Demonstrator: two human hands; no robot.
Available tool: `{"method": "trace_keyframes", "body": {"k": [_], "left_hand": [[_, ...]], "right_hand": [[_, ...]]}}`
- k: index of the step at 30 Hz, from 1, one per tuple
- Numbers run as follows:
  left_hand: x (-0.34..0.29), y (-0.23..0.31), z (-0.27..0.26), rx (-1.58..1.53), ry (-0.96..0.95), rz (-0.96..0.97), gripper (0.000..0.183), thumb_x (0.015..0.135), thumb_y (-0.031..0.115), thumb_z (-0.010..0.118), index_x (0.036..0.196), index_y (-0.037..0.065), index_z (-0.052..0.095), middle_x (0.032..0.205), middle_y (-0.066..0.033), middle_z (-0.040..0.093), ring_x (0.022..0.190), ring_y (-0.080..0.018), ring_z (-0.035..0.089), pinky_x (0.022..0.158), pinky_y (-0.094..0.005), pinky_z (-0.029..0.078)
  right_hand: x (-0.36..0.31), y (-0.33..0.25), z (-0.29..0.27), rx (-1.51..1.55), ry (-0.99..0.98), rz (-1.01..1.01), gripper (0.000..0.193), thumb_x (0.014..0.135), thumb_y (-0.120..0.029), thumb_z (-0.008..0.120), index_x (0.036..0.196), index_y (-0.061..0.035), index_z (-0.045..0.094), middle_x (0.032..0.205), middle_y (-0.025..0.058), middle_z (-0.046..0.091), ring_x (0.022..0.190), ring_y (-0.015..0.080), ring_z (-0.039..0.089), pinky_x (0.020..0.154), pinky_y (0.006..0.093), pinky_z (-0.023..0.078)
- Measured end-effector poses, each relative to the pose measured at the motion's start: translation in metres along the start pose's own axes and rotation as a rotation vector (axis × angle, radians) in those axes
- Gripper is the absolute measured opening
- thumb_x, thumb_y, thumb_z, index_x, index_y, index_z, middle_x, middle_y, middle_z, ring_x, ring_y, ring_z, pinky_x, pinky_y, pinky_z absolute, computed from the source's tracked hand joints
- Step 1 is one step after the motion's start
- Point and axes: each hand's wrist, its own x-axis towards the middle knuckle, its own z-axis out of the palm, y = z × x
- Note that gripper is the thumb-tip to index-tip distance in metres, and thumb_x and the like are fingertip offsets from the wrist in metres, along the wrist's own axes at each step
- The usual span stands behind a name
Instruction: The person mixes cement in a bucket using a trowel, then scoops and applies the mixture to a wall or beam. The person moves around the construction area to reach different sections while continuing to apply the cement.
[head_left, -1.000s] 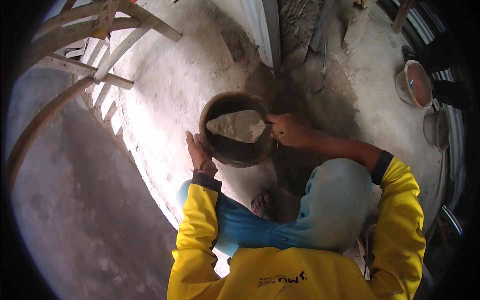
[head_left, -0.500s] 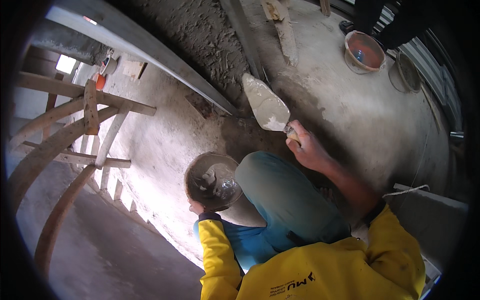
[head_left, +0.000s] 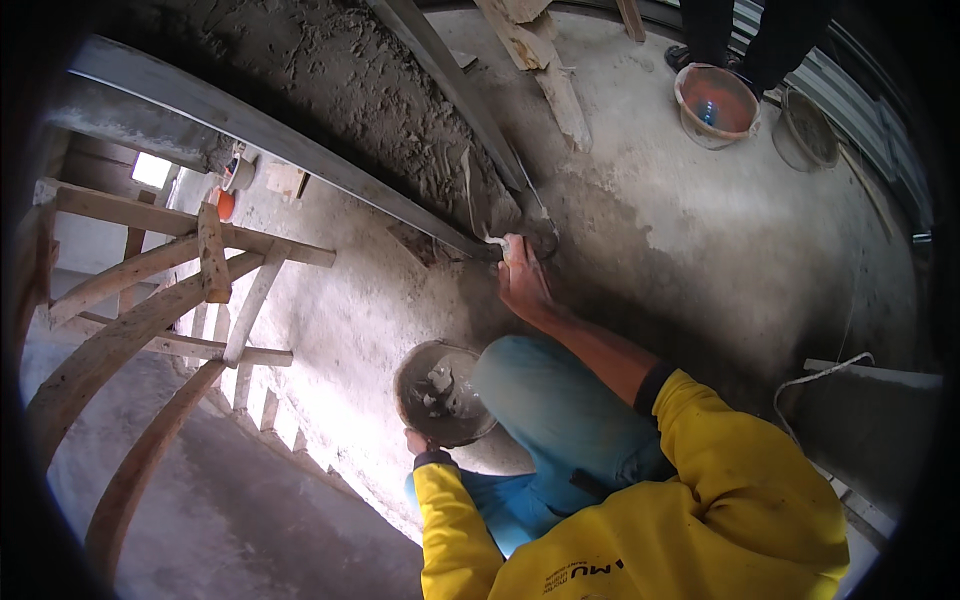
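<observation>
My right hand (head_left: 524, 277) is closed round the handle of a trowel. Its blade (head_left: 477, 196) is turned nearly edge-on against the lower end of a rough, mortar-covered strip (head_left: 330, 85). Two long straight bars flank that strip: a near bar (head_left: 290, 158) and a far bar (head_left: 452, 95). By my left knee, my left hand (head_left: 417, 441) grips the rim of a round bucket (head_left: 402, 390). Wet grey mortar (head_left: 446, 384) lies inside it. The left fingers are partly hidden by the bucket.
Wooden curved framing (head_left: 130, 350) stands at the left. An orange-stained bucket (head_left: 712, 135) and a grey bucket (head_left: 803, 135) are at the far right, beside another person's legs (head_left: 705, 35). Broken boards (head_left: 560, 95) lie beyond the bars. A pale cord (head_left: 825, 374) hangs at the right.
My right hand has swung the trowel left and turned its loaded blade from flat to edge-on against the rough strip. My left hand stays on the bucket rim.
</observation>
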Motion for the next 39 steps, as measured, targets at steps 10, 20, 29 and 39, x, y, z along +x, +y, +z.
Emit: {"method": "trace_keyframes", "body": {"k": [10,20,29,39], "left_hand": [[0.007,-0.005,-0.014,0.703,-0.167,0.047,0.045,0.092,0.042,0.046,0.108,0.004,0.063,0.096,-0.0145,0.069,0.089,-0.0274,0.067,0.075,-0.0451,0.053],[-0.100,-0.011,-0.004,-0.381,-0.342,-0.851,0.087,0.085,0.077,0.024,0.144,0.014,0.039,0.148,-0.0130,0.039,0.135,-0.0352,0.036,0.109,-0.0567,0.027],[-0.130,-0.006,0.030,-0.390,-0.424,-0.649,0.076,0.092,0.065,0.021,0.142,0.011,0.041,0.143,-0.0165,0.044,0.131,-0.0367,0.041,0.106,-0.0568,0.034],[-0.099,-0.055,0.029,-0.551,-0.252,-0.308,0.038,0.088,0.024,0.051,0.112,-0.007,0.053,0.116,-0.0222,0.054,0.100,-0.0384,0.059,0.086,-0.0531,0.054]], "right_hand": [[-0.033,0.045,0.018,-0.221,-0.141,-0.011,0.030,0.093,-0.012,0.050,0.119,-0.0011,0.039,0.109,0.0295,0.054,0.095,0.0501,0.056,0.079,0.0567,0.045],[-0.019,-0.021,-0.032,0.475,-0.374,0.534,0.028,0.092,-0.022,0.055,0.116,-0.0109,0.047,0.093,0.0102,0.055,0.071,0.0222,0.058,0.062,0.0403,0.050],[0.060,-0.048,0.004,1.076,-0.138,0.972,0.040,0.091,-0.022,0.061,0.120,-0.0091,0.037,0.100,0.0117,0.052,0.075,0.0256,0.063,0.061,0.0452,0.057],[0.000,-0.073,-0.119,1.165,-0.654,0.773,0.031,0.094,-0.026,0.063,0.116,-0.0094,0.049,0.085,-0.0004,0.050,0.063,0.0117,0.051,0.048,0.0298,0.041]]}}
